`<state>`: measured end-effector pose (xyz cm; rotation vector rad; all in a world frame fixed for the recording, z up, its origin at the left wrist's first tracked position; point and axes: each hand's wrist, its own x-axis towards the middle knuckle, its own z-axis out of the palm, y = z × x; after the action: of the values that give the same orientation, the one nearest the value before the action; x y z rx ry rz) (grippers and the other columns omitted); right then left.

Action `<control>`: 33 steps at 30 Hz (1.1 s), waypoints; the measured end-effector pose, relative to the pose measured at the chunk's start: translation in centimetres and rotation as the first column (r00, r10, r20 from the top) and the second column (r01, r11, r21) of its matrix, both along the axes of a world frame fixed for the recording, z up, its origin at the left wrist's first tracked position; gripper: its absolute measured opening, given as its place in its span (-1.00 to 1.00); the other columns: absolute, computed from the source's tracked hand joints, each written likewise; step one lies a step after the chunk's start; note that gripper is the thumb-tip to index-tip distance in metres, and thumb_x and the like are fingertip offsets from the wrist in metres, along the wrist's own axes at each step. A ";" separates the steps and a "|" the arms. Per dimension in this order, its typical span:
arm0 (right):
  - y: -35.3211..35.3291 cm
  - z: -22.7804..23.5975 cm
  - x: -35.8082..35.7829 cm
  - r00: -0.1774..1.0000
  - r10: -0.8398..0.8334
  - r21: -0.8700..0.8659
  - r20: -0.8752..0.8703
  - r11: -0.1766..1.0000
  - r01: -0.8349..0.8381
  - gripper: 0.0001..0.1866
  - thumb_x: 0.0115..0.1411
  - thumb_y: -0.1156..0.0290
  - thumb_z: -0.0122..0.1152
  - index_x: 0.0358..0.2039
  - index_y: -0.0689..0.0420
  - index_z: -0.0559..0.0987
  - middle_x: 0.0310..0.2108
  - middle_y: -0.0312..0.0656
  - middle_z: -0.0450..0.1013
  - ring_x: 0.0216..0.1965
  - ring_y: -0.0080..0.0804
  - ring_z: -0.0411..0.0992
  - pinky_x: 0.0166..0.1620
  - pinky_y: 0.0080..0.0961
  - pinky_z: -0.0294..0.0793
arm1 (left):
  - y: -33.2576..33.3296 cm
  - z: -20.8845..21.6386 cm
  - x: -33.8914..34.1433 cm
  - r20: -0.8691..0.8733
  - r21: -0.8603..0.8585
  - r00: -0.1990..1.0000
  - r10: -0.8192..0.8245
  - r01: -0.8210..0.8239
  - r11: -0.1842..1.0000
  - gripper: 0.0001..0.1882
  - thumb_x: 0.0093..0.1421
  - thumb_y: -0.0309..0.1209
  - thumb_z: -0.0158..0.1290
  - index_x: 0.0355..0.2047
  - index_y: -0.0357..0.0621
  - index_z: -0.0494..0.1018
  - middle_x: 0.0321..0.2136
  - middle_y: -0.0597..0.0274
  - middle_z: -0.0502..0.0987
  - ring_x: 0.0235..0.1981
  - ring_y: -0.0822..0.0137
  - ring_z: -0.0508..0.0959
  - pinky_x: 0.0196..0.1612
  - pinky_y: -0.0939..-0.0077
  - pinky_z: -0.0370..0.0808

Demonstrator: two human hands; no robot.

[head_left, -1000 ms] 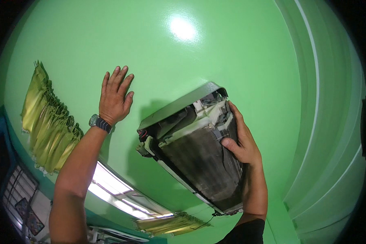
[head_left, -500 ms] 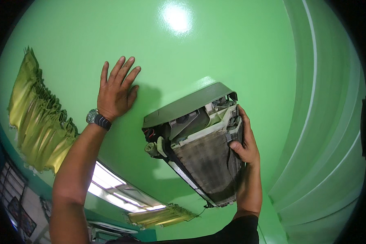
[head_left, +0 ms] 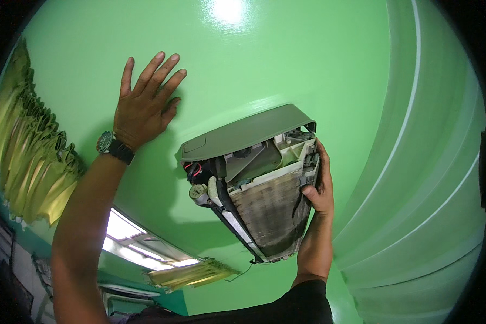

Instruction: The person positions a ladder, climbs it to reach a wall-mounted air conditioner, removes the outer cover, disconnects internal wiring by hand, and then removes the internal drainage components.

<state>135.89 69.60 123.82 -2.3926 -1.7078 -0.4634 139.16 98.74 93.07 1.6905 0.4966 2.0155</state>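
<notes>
An indoor air-conditioner unit point(head_left: 275, 208) with its front cover off hangs tilted before the green wall point(head_left: 318, 65). Its dusty grey fins point(head_left: 270, 216) are exposed, and a smooth casing panel point(head_left: 248, 129) runs along its upper side. Wires, some red point(head_left: 195, 171), show at its left end beside a round pale fitting point(head_left: 198, 191). My right hand point(head_left: 323, 186) grips the unit's right edge, thumb over the front and fingers behind. Up and to the left, my left hand point(head_left: 143, 105) is spread open against or close to the wall, holding nothing.
Gathered yellow-green curtains point(head_left: 35, 140) hang at the far left, and another curtain point(head_left: 191, 274) is below a bright window point(head_left: 140, 243). Pale draped folds point(head_left: 416, 205) line the right side. A thin wire point(head_left: 240, 274) trails from the unit's lower end.
My left hand has shifted slightly up and left, still spread. The unit and my right hand appear a little higher and further left, while the view itself has also shifted.
</notes>
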 end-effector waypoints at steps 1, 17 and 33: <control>-0.1 0.1 0.1 1.000 -0.003 -0.003 0.000 1.000 0.003 0.36 -0.11 -0.25 0.50 0.41 0.44 0.02 0.38 0.16 0.08 0.41 -0.07 0.07 0.42 -0.24 -0.02 | 0.0 0.0 0.0 -0.014 -0.003 1.000 0.000 0.000 1.000 -0.30 0.14 -0.33 0.18 0.30 0.20 0.26 0.41 0.34 0.17 0.45 0.27 0.12 0.47 -0.24 -0.12; -1.4 0.5 0.8 0.992 -0.084 0.095 0.091 0.993 0.075 0.39 -0.27 -0.31 0.57 0.37 0.40 0.15 0.34 0.10 0.17 0.39 -0.07 0.12 0.42 -0.19 -0.01 | 0.8 -0.9 0.8 -0.028 0.051 1.000 0.012 -0.011 0.999 -0.32 0.17 -0.35 0.16 0.32 0.17 0.27 0.43 0.35 0.15 0.46 0.25 0.10 0.46 -0.26 -0.14; -1.7 0.8 2.4 0.997 -0.012 0.099 0.079 0.995 0.004 0.42 -0.34 -0.27 0.63 0.38 0.30 0.13 0.36 0.10 0.13 0.41 -0.04 0.07 0.43 -0.15 -0.07 | 1.6 -1.4 1.5 -0.021 0.081 0.997 0.071 -0.069 0.994 -0.35 0.21 -0.34 0.12 0.33 0.17 0.26 0.42 0.33 0.18 0.46 0.21 0.12 0.45 -0.31 -0.14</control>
<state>138.25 67.91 124.65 -2.3410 -1.6661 -0.6375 140.62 100.31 91.65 1.7700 0.4953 2.0930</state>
